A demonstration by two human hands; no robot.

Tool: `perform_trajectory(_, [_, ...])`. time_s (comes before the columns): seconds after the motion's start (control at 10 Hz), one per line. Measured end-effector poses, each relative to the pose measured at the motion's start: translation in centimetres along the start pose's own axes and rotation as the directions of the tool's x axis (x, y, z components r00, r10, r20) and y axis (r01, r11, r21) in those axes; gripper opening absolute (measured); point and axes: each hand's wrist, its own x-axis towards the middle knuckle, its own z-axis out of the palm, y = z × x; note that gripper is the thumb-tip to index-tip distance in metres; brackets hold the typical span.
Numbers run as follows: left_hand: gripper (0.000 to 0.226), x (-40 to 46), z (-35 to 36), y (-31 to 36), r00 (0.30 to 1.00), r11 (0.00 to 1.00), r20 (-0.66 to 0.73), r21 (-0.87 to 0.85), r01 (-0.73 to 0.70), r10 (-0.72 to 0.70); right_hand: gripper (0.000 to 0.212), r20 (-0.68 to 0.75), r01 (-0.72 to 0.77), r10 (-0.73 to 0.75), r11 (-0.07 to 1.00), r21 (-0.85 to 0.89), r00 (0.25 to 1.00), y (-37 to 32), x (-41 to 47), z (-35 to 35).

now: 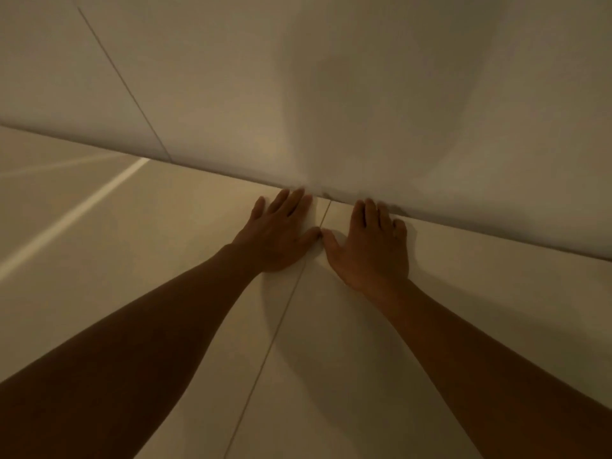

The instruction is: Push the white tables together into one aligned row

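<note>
Two white tabletops fill the lower view, meeting at a thin seam that runs from the bottom middle up toward the wall. The left table [126,246] and the right table [463,309] lie level and touch along that seam. My left hand [281,233] rests flat, fingers spread, on the left table beside the seam. Flat on the right table lies my right hand [371,246], its thumb nearly touching the left thumb. Both sets of fingertips reach the far edge where the tables meet the wall. Neither hand holds anything.
A pale wall [331,94] rises directly behind the tables' far edges, with a thin panel joint at the upper left. A bright strip of light crosses the left table. Shadows of my head and arms fall on the wall and tabletops.
</note>
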Motion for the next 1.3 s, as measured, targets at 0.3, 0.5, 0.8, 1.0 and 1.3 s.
perform_trajectory(0.3, [0.071,3.6,0.3,-2.1,0.974,0.977,-0.095,0.061,-0.203,0.208,0.059,-0.102,-0.124,0.116,0.99,-0.07,0.988,-1.7,1.4,0.7])
perform_trajectory(0.5, [0.07,4.0,0.6,-1.9,0.971,0.977,-0.11,0.048,-0.208,0.212,0.054,-0.157,-0.171,0.157,0.982,-0.079,0.975,-2.8,1.6,0.9])
perform_trajectory(0.8, [0.058,1.0,1.6,0.8,0.993,0.994,-0.043,0.012,-0.109,0.109,0.077,-0.109,-0.066,0.066,0.998,0.004,0.992,-3.0,0.0,1.4])
perform_trajectory(1.0, [0.072,-4.9,2.2,2.4,0.991,0.991,-0.055,0.068,-0.116,0.12,0.063,-0.149,-0.071,0.069,0.997,-0.006,0.986,-3.0,-6.0,1.6])
perform_trajectory(1.3, [0.079,-19.9,0.8,8.5,0.989,0.99,0.139,-0.142,-0.023,0.043,0.06,-0.084,0.047,-0.043,0.998,0.041,0.995,-2.5,-20.4,0.7])
